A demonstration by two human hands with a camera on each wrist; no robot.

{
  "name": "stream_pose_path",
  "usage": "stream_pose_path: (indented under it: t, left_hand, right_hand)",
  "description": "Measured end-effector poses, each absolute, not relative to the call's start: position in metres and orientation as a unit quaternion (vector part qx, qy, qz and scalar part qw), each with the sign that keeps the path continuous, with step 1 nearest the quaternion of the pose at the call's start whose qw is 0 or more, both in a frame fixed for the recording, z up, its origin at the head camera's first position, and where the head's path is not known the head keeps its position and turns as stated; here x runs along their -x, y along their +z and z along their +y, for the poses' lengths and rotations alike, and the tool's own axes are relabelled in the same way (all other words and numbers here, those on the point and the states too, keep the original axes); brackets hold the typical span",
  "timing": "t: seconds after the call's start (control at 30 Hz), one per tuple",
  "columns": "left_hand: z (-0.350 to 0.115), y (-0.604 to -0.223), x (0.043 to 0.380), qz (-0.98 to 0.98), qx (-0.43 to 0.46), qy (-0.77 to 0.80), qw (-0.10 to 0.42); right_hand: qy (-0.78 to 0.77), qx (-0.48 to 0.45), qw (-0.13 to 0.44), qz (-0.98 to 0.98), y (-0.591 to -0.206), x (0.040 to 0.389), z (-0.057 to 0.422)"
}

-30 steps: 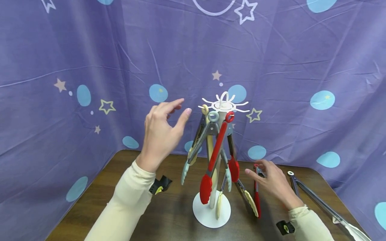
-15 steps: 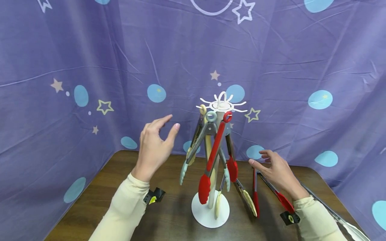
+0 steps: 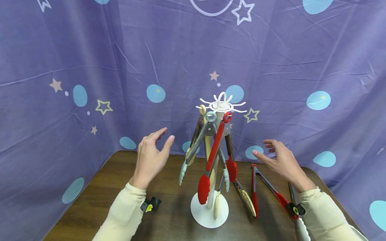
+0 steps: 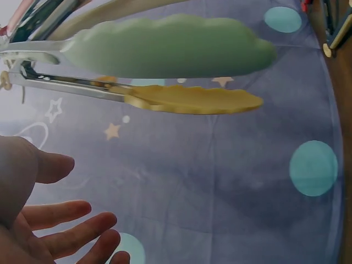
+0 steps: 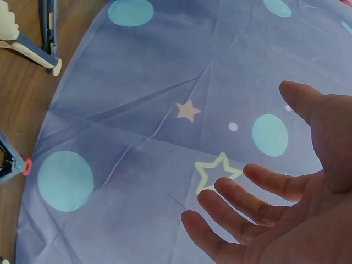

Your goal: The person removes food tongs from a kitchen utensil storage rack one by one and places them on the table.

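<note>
My left hand (image 3: 152, 159) hovers left of the white hanging stand (image 3: 199, 214), fingers spread and thumb apart, holding nothing. In the left wrist view, a mint tong tip (image 4: 170, 49) and a yellow tong tip (image 4: 192, 100) stretch above its fingers. On the stand hang mint-tipped tongs (image 3: 195, 148), red tongs (image 3: 214, 149) and cream-tipped tongs (image 3: 202, 109), overlapping one another. Right of the stand, my right hand (image 3: 283, 164) is raised with loose fingers and a bare palm. Below it, another pair of red tongs (image 3: 267, 182) lies spread on the table.
Several bare hooks ring the top (image 3: 221, 106) of the stand. White-tipped tongs (image 3: 302, 231) lie at the right, partly hidden by the right sleeve. A purple curtain (image 3: 169, 50) with stars closes in the back and sides of the brown table (image 3: 99, 201).
My left hand has sunk and drawn leftward from the stand. My right hand has risen to the right, off the red tongs, which now show spread on the table.
</note>
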State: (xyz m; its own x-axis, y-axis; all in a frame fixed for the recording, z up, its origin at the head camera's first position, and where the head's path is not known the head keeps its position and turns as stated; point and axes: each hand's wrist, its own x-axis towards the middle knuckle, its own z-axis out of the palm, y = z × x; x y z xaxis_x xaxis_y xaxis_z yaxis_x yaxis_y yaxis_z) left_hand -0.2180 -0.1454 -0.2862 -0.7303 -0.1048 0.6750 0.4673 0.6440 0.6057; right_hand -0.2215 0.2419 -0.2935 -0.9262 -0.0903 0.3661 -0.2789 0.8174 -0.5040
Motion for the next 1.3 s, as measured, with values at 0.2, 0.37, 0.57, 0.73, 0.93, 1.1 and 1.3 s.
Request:
stream_pose_path:
  t: [0.2,0.37,0.57,0.73,0.93,1.1,1.3]
  left_hand:
    - [-0.148,-0.302,0.220,-0.845,0.100,-0.402,0.338]
    - [-0.151,-0.316,0.221,-0.848,0.100,-0.412,0.318]
    - [-0.154,-0.332,0.224,-0.838,0.101,-0.449,0.293]
    - [-0.156,-0.344,0.225,-0.833,0.086,-0.474,0.272]
    - [-0.159,-0.353,0.227,-0.821,0.061,-0.507,0.257]
    - [-0.160,-0.358,0.227,-0.809,0.044,-0.528,0.256]
    - [-0.160,-0.361,0.226,-0.790,0.039,-0.559,0.250]
  right_hand:
    - [0.283,-0.106,0.170,-0.938,-0.280,0.220,0.239]
    - [0.288,-0.115,0.180,-0.934,-0.266,0.218,0.235]
    - [0.299,-0.132,0.196,-0.925,-0.250,0.217,0.231]
    - [0.301,-0.153,0.218,-0.916,-0.239,0.217,0.229]
    - [0.316,-0.168,0.236,-0.903,-0.222,0.217,0.224]
    - [0.344,-0.181,0.267,-0.882,-0.208,0.215,0.218]
    - [0.358,-0.206,0.305,-0.858,-0.194,0.214,0.210]
